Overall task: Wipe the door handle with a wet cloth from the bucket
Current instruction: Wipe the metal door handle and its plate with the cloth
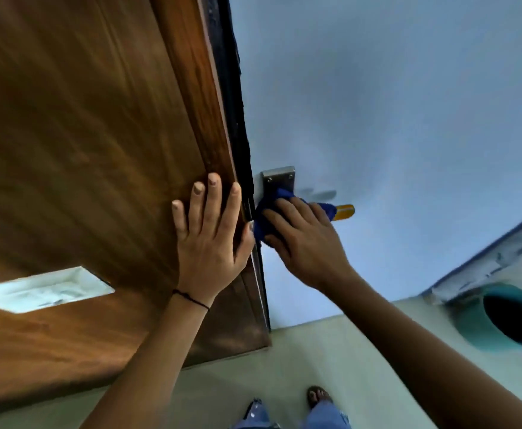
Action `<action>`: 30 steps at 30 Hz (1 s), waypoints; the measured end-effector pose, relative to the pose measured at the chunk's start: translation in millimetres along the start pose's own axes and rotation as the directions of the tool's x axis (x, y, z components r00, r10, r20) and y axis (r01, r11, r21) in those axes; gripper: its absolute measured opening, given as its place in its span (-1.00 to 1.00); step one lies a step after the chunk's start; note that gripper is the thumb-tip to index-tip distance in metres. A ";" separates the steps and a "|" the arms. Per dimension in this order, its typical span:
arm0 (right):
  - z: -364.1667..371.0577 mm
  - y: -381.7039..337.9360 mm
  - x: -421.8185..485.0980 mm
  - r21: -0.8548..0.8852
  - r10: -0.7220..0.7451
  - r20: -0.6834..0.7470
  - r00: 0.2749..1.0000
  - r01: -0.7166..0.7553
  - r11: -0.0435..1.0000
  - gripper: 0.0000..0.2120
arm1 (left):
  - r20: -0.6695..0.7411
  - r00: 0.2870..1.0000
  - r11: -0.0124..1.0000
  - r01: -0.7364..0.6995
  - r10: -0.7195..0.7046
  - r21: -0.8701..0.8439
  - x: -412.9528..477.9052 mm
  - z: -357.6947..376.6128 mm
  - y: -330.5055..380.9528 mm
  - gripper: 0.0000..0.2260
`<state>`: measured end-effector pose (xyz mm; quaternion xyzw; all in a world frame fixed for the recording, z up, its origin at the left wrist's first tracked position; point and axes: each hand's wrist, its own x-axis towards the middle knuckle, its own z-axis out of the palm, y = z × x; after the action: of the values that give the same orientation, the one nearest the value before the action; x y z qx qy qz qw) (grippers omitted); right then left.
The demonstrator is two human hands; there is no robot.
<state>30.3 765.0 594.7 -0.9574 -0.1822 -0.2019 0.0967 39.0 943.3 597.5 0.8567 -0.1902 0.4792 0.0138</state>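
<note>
The right hand (pixel 307 243) presses a blue cloth (pixel 264 219) around the door handle (pixel 343 211), fingers curled closed on it. The left hand (pixel 211 233) lies flat and open against the wooden door (pixel 83 134), holding nothing. The cloth is likely soft and light; the handle is rigid and probably slippery when wet. Grip along the lever. No writing is legible.

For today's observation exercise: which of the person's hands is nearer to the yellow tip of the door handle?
Right. The right hand presses the blue cloth over the handle, just beside the yellow tip. The left hand lies flat on the brown door, farther away.
</note>
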 end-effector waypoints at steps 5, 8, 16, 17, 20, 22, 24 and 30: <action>-1.7 9.4 -3.5 0.032 0.208 -0.017 0.978 -0.207 0.978 -0.58 | -0.030 0.999 1.000 -0.023 0.023 -0.007 -2.1 3.8 -2.4 -0.31; 5.3 -10.1 2.1 -0.025 0.137 0.011 0.991 -0.137 0.990 -0.60 | -0.047 0.998 0.999 -0.034 0.033 -0.007 -2.0 4.7 -2.6 -0.34; -4.6 18.1 -5.8 0.016 0.209 0.017 0.978 -0.209 0.978 -0.57 | -0.048 0.998 0.999 -0.036 0.037 0.018 -2.3 5.8 -2.7 -0.28; -2.7 9.6 -3.4 0.016 0.184 0.021 0.983 -0.185 0.983 -0.58 | -0.052 0.998 0.999 -0.036 0.037 0.028 -2.1 6.7 -2.6 -0.28; 3.5 -0.5 -0.5 -0.023 0.108 0.028 0.994 -0.107 0.994 -0.59 | -0.056 0.998 0.999 -0.039 0.041 0.037 -2.1 7.1 -3.3 -0.27; 0.7 15.6 -3.4 -0.055 0.110 0.006 0.994 -0.110 0.992 -0.58 | -0.050 0.998 0.998 -0.046 0.048 0.034 -2.7 6.6 -4.0 -0.26; -3.5 40.5 -10.4 -0.057 0.160 0.001 0.987 -0.159 0.986 -0.57 | -0.042 0.998 0.998 -0.043 0.045 0.035 -2.5 6.1 -4.1 -0.24; -2.9 42.5 -9.5 -0.011 0.151 0.000 0.988 -0.151 0.988 -0.57 | -0.042 0.998 0.998 -0.038 0.040 0.058 -2.7 7.3 -3.3 -0.22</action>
<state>37.7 722.4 588.6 -0.9691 -0.1080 -0.1944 0.1065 44.8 945.7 591.9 0.8424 -0.1927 0.5029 -0.0159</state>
